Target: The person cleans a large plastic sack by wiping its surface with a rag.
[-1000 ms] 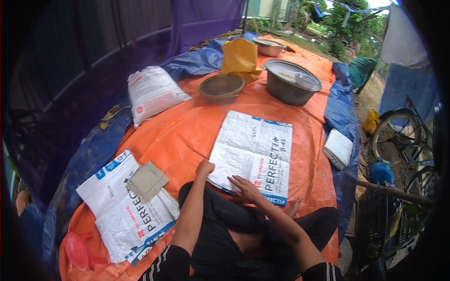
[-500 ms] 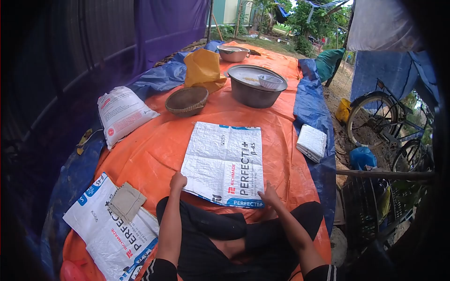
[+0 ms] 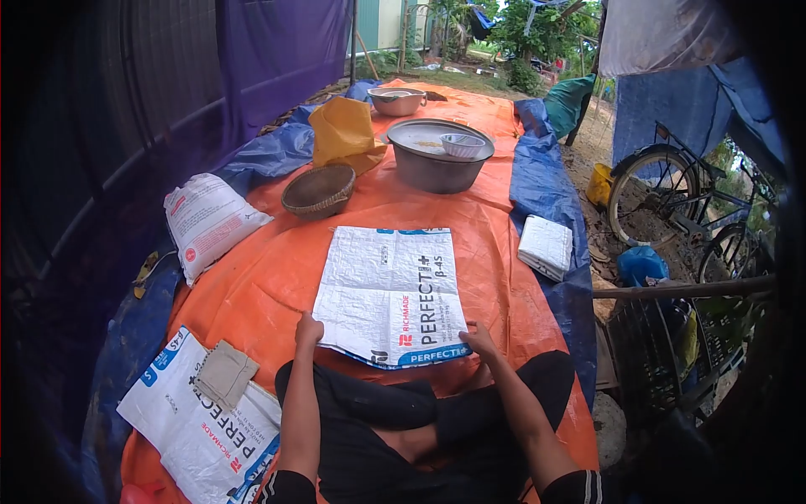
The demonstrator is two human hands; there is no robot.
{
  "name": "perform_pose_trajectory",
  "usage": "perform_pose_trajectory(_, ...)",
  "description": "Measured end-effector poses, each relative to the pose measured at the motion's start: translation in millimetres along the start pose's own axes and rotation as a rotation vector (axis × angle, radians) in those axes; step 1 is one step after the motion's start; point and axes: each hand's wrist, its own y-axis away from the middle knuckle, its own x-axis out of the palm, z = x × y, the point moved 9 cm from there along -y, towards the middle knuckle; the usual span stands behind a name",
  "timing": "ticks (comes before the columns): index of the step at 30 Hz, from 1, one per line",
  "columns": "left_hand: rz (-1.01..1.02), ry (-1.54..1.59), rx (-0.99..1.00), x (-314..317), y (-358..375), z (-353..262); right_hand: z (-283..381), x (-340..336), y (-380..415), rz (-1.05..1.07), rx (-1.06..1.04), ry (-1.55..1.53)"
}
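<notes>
A white woven plastic sack with blue and red print lies flat in front of my crossed legs, its far end on the orange tarp. At its near left corner my left hand is closed, gripping the edge. My right hand pinches the near right corner by the blue band. Down on the left rests a second printed sack, with a folded beige cloth-like piece on top of it.
On the orange tarp stand a filled white sack, a woven basket, a yellow bag, a large lidded pot carrying a plastic bowl, and a basin. Folded white sacks lie right; a bicycle stands beyond.
My view has shifted slightly, so most things sit a little further left. My right hand's fingers now lie over the sack's near right corner. Both hands stay at the near edge.
</notes>
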Motion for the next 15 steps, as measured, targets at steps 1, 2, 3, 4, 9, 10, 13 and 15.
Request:
perform_pose_trajectory(1, -0.011, -0.011, -0.007, -3, 3, -1, 0, -2, -2, -0.011, -0.023, 0.001)
perform_pose_trajectory(2, -0.011, -0.011, -0.004, -6, 5, -4, -3, -3, -4, -0.013, -0.024, 0.000)
perform_pose_trajectory(3, -0.001, -0.016, -0.010, -6, 6, -4, 6, -2, 2, -0.002, -0.036, 0.006)
perform_pose_trajectory(4, 0.009, -0.021, -0.016, -7, 7, -5, 12, -1, 5, 0.009, -0.048, 0.011)
perform_pose_trajectory(9, 0.016, -0.086, -0.040, -11, 14, -9, 22, 3, 18, 0.040, 0.031, -0.138)
perform_pose_trajectory(10, 0.017, -0.110, -0.049, -11, 14, -9, 19, 6, 22, 0.068, 0.109, -0.250)
perform_pose_trajectory(13, 0.011, -0.139, -0.059, -14, 18, -11, 24, 8, 31, 0.139, 0.094, -0.139)
perform_pose_trajectory(15, 0.006, -0.134, -0.052, -18, 21, -14, 26, 7, 27, 0.130, 0.060, -0.069)
